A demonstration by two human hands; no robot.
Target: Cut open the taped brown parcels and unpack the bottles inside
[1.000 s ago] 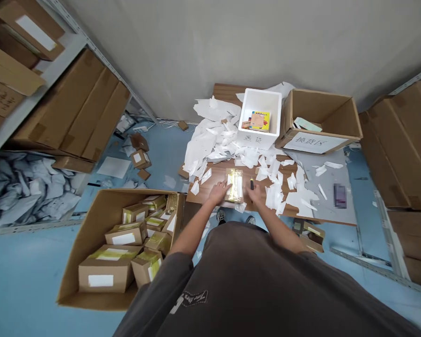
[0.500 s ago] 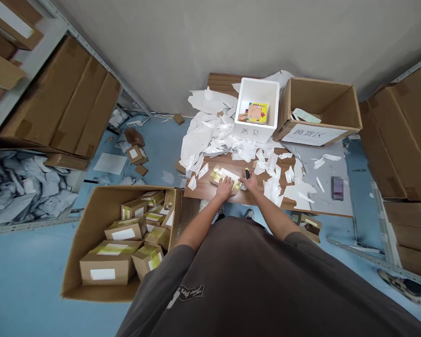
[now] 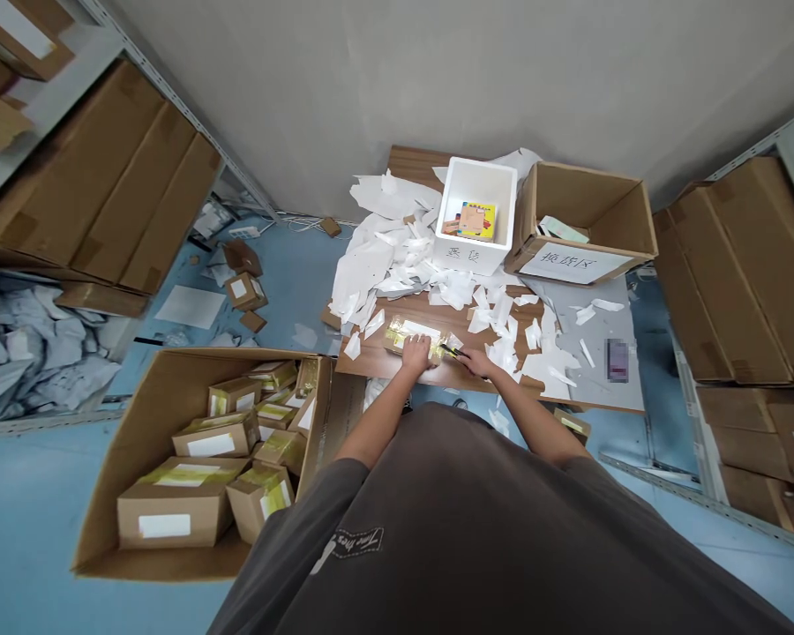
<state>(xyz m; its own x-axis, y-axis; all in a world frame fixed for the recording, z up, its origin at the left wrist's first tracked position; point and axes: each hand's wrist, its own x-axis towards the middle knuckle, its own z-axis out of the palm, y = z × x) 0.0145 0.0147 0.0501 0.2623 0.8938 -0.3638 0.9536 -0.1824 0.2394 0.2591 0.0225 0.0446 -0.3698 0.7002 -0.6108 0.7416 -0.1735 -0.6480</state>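
Observation:
A small cardboard box [image 3: 395, 338] with yellowish tape and a white label lies near the front edge of the wooden table [image 3: 370, 359]. My left hand [image 3: 416, 354] grips it from the near side, fingers over its top. In my right hand [image 3: 478, 362] is a black and yellow utility knife [image 3: 453, 351], its front end pointing left at the taped right end of the box. Whether the blade touches the tape is too small to tell. Torn white paper scraps [image 3: 414, 256] lie behind and to the right of the box.
Behind stand a white foam box [image 3: 475, 257] holding colourful small boxes and an open cardboard carton [image 3: 586, 265] with a paper sign. A large carton [image 3: 99, 494] of taped parcels is at my left. Shelves with big cartons [image 3: 721, 282] flank both sides. A pixelated purple item [image 3: 617, 360] lies right.
My right hand has turned the utility knife from upright to pointing left, across the box's right end. My left hand stays on the box. The whole view has shifted slightly.

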